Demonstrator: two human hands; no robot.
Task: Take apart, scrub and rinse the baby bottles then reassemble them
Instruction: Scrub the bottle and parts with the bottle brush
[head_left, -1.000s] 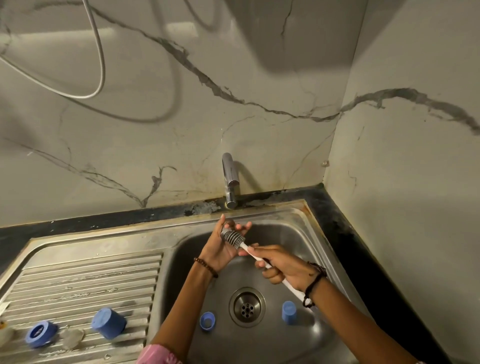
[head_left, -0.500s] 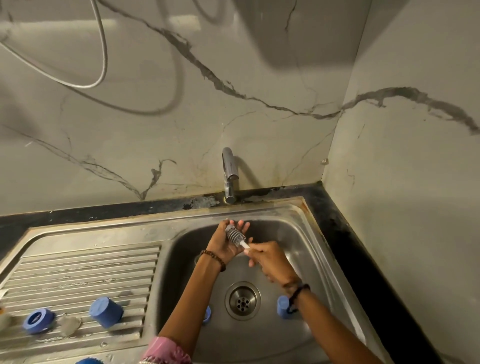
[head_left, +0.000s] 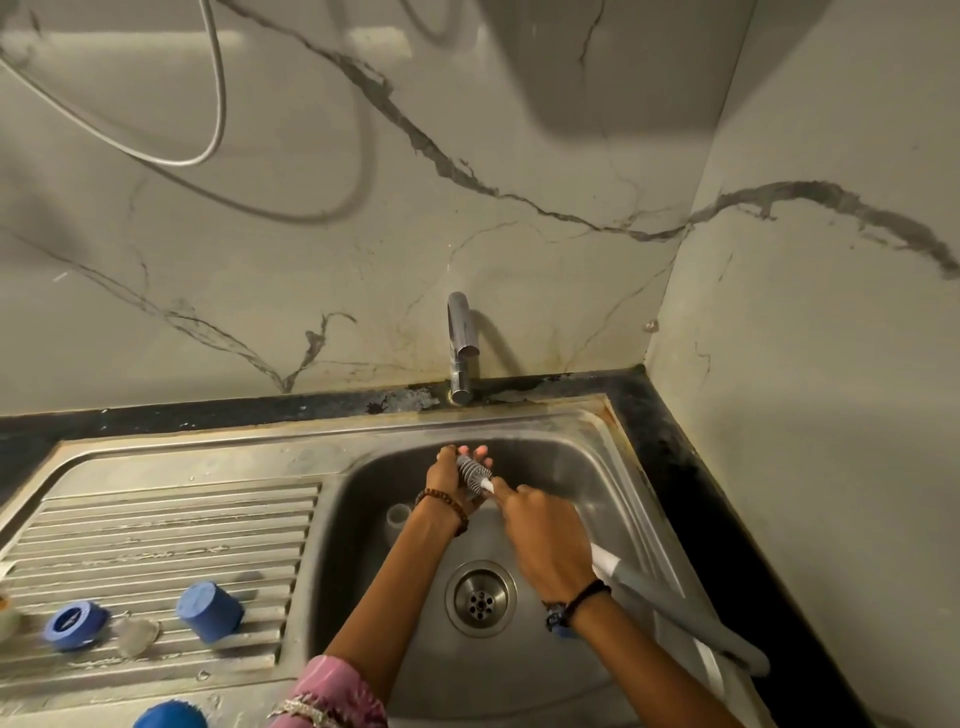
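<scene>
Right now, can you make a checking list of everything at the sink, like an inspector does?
Surface: steel sink with a ribbed drainboard, wet and stained.
Job's things: bottle brush in both hands; blue cap and blue ring on the drainboard; a clear part in the basin.
Clutter: a small clear piece between the blue parts.
Hands: left hand cups the brush head; right hand grips the handle.
Cables: white hose looping on the wall.
Surroundings: tap with no water seen running, cracked marble-look walls, black counter.
</scene>
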